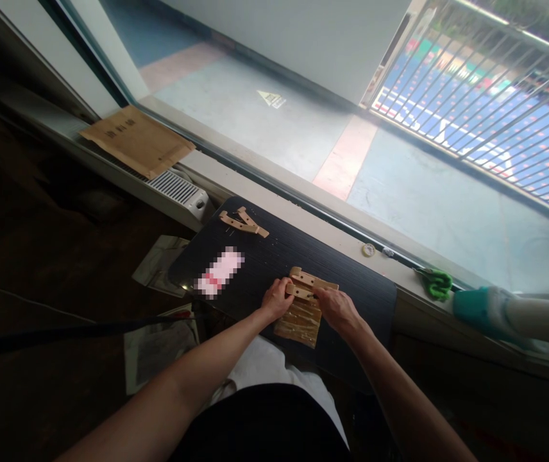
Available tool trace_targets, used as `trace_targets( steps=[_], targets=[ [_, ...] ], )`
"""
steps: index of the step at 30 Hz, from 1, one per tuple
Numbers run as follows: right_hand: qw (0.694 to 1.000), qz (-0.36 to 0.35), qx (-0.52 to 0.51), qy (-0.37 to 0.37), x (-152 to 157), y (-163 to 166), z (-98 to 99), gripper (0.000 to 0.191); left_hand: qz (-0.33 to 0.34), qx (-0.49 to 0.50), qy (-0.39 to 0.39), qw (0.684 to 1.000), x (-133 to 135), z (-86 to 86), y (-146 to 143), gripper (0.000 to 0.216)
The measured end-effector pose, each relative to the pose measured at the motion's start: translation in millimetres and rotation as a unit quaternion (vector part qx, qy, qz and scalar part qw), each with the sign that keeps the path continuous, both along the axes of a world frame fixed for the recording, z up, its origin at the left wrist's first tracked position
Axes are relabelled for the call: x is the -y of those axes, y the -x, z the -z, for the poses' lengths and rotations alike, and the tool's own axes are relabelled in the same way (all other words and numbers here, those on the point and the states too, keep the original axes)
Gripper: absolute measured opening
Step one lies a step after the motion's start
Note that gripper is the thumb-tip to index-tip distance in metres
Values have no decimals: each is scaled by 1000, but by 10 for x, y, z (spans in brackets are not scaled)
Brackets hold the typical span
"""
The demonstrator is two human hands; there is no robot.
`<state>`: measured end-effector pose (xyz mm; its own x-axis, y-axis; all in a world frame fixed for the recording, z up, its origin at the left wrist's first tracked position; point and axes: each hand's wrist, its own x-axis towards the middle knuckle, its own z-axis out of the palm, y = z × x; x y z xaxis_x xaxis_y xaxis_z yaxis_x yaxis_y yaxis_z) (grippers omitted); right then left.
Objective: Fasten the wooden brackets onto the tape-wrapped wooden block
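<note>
A small wooden strip (300,292) with holes is pinched at both ends, my left hand (276,299) closed on its left end and my right hand (336,307) closed on its right end. It sits over a flat wooden sheet of parts (299,322) lying on a black board (265,256). A second strip (313,280) lies just beyond the held one. Two more wooden strips (244,223) lie crossed at the board's far left corner.
A blurred pink patch (219,274) lies on the board's left. Green scissors (435,283) and a tape roll (368,249) rest on the window sill. A teal-and-white object (505,313) juts in at right. Cardboard (136,140) covers a heater (178,190).
</note>
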<state>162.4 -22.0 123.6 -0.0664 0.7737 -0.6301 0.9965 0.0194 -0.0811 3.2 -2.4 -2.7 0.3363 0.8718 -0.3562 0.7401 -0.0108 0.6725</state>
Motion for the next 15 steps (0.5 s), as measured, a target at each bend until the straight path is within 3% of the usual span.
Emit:
trace_targets(
  steps=[7, 15],
  targets=[
    [1000, 23, 9, -1, 21, -10, -13, 26, -2, 2, -1, 1000, -9, 2, -1, 29],
    [1000, 1, 3, -6, -1, -11, -48, 29, -3, 3, -5, 1000, -24, 6, 3, 29]
  ],
)
